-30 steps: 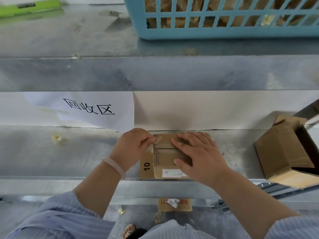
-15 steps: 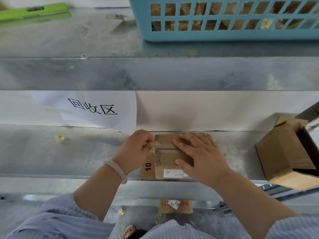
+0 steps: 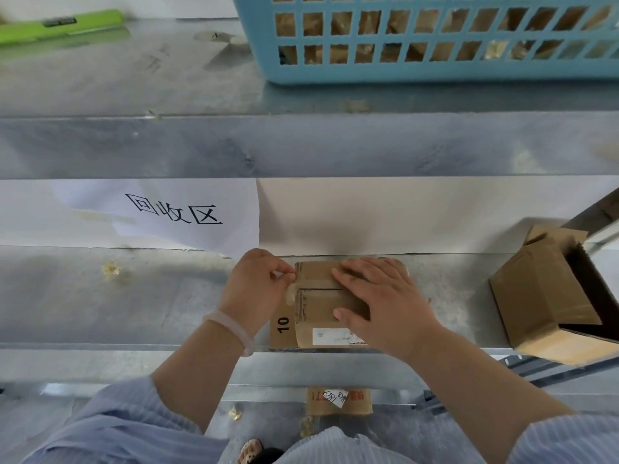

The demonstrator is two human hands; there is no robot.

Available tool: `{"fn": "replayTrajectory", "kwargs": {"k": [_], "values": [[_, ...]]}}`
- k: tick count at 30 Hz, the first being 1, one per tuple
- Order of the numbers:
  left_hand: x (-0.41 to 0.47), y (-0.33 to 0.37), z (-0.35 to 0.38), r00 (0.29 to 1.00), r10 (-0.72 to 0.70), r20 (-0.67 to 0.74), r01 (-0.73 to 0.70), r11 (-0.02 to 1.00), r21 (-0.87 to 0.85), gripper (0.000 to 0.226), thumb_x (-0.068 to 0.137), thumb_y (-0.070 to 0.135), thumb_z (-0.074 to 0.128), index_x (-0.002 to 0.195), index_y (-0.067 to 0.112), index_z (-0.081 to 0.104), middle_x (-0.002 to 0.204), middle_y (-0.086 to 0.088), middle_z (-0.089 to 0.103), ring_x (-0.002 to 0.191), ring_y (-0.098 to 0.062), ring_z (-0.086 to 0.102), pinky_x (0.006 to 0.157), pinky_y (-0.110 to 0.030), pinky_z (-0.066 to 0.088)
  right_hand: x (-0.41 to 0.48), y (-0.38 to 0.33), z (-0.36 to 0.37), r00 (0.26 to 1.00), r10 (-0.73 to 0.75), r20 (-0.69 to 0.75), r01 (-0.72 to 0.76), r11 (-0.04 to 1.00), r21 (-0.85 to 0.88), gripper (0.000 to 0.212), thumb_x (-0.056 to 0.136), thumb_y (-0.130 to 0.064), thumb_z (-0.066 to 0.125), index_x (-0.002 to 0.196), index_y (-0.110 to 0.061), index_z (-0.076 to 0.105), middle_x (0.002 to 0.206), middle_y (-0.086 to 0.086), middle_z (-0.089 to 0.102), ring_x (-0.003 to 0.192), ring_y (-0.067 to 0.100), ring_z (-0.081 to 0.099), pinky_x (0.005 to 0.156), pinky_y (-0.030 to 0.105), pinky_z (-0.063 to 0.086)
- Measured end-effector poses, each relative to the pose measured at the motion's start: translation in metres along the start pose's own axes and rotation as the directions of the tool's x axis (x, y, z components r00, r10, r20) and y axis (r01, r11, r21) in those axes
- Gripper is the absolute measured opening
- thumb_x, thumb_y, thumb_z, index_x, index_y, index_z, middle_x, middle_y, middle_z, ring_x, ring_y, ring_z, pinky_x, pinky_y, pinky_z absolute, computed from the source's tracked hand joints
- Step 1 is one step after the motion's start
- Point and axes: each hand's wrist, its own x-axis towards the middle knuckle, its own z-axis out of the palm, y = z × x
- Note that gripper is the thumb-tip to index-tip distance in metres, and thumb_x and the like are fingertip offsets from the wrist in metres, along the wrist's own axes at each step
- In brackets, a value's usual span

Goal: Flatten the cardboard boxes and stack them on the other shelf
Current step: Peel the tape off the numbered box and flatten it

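A small flattened cardboard box (image 3: 318, 316) with a white label lies on top of another flat piece marked "10" (image 3: 281, 329), on the middle metal shelf (image 3: 134, 303). My right hand (image 3: 382, 303) presses flat on the top box with straight fingers. My left hand (image 3: 258, 289) is at the box's left edge and pinches a strip of clear tape (image 3: 290, 293) between thumb and fingers. An unflattened open cardboard box (image 3: 549, 293) lies on its side at the right end of the same shelf.
A blue plastic basket (image 3: 435, 65) with cardboard inside stands on the upper shelf, with a green tool (image 3: 60, 26) at its far left. A paper sign (image 3: 174, 212) hangs on the back wall. Another labelled box (image 3: 338, 400) lies on the level below.
My left hand has drawn slightly left, and a crumpled bit of tape now shows at the box's left edge. My right hand stays pressed on the box.
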Motion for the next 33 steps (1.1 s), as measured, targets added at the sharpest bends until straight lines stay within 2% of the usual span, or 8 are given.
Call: {"fn": "replayTrajectory", "kwargs": {"k": [3, 6, 9, 12, 17, 20, 23, 33], "values": [[-0.006, 0.013, 0.000, 0.943, 0.320, -0.093, -0.296, 0.934, 0.202, 0.015, 0.090, 0.013, 0.062, 0.099, 0.016, 0.075, 0.104, 0.004, 0.061, 0.099, -0.018, 0.056, 0.091, -0.026, 0.044, 0.002, 0.001, 0.001, 0.998, 0.068, -0.013, -0.064, 0.979, 0.193, 0.067, 0.074, -0.067, 0.048, 0.135, -0.040, 0.044, 0.137, -0.020, 0.041, 0.129, 0.004, 0.027, 0.116, 0.028, 0.014], [-0.013, 0.040, 0.012, 0.853, 0.515, 0.082, -0.514, 0.804, 0.299, 0.029, 0.092, 0.022, 0.058, 0.120, 0.016, 0.065, 0.117, 0.000, 0.064, 0.109, -0.022, 0.055, 0.097, -0.038, 0.045, 0.004, 0.002, -0.007, 0.968, 0.250, -0.027, -0.204, 0.845, 0.494, 0.036, 0.074, -0.037, 0.058, 0.108, -0.045, 0.050, 0.112, -0.024, 0.049, 0.107, 0.000, 0.044, 0.092, 0.021, 0.039], [-0.015, 0.057, 0.034, 0.877, 0.372, 0.304, -0.466, 0.812, 0.353, 0.053, 0.094, 0.055, 0.037, 0.141, 0.031, 0.040, 0.137, 0.009, 0.048, 0.124, -0.017, 0.043, 0.106, -0.037, 0.036, -0.003, 0.012, -0.019, 0.826, 0.547, -0.137, -0.187, 0.495, 0.848, 0.036, 0.080, -0.008, 0.048, 0.094, -0.039, 0.061, 0.099, -0.021, 0.067, 0.092, -0.008, 0.060, 0.071, 0.006, 0.043], [-0.017, 0.060, 0.049, 0.893, 0.320, 0.316, -0.446, 0.720, 0.532, 0.063, 0.085, 0.072, 0.016, 0.139, 0.043, 0.031, 0.134, 0.006, 0.043, 0.122, -0.022, 0.039, 0.103, -0.042, 0.037, -0.023, 0.036, -0.027, 0.686, 0.710, -0.160, -0.189, 0.385, 0.903, 0.041, 0.085, -0.002, 0.047, 0.096, -0.037, 0.066, 0.097, -0.024, 0.069, 0.092, -0.008, 0.062, 0.075, 0.006, 0.045], [-0.012, 0.070, 0.067, 0.916, 0.298, 0.268, -0.399, 0.724, 0.563, 0.074, 0.076, 0.076, 0.016, 0.135, 0.040, 0.039, 0.132, 0.004, 0.040, 0.123, -0.023, 0.037, 0.104, -0.044, 0.031, -0.060, 0.059, -0.002, 0.734, 0.636, 0.238, -0.479, 0.236, 0.845, 0.022, 0.095, -0.022, 0.056, 0.112, -0.024, 0.070, 0.105, -0.007, 0.072, 0.100, 0.012, 0.067, 0.095, 0.038, 0.052], [-0.014, 0.069, 0.076, 0.917, 0.308, 0.254, -0.399, 0.713, 0.577, 0.071, 0.081, 0.071, 0.014, 0.137, 0.035, 0.037, 0.141, 0.006, 0.038, 0.132, -0.020, 0.032, 0.111, -0.049, 0.022, -0.078, 0.051, 0.009, 0.760, 0.588, 0.277, -0.490, 0.237, 0.839, 0.018, 0.095, -0.027, 0.059, 0.091, -0.034, 0.075, 0.093, -0.005, 0.075, 0.093, 0.013, 0.070, 0.093, 0.036, 0.053], [-0.021, 0.066, 0.080, 0.913, 0.335, 0.233, -0.404, 0.667, 0.626, 0.072, 0.083, 0.068, 0.010, 0.140, 0.034, 0.036, 0.140, 0.005, 0.041, 0.131, -0.021, 0.035, 0.110, -0.052, 0.022, -0.082, 0.044, 0.007, 0.778, 0.592, 0.209, -0.491, 0.368, 0.790, 0.027, 0.090, -0.033, 0.064, 0.070, -0.050, 0.069, 0.081, -0.022, 0.072, 0.080, -0.006, 0.065, 0.073, 0.009, 0.048], [-0.027, 0.066, 0.082, 0.909, 0.358, 0.212, -0.409, 0.669, 0.621, 0.072, 0.084, 0.066, 0.014, 0.141, 0.031, 0.040, 0.140, 0.001, 0.043, 0.131, -0.023, 0.037, 0.108, -0.054, 0.025, -0.079, 0.037, 0.015, 0.704, 0.703, 0.101, -0.509, 0.401, 0.762, 0.010, 0.077, -0.037, 0.078, 0.078, -0.032, 0.069, 0.069, -0.028, 0.065, 0.065, -0.007, 0.061, 0.050, 0.007, 0.041]]}}
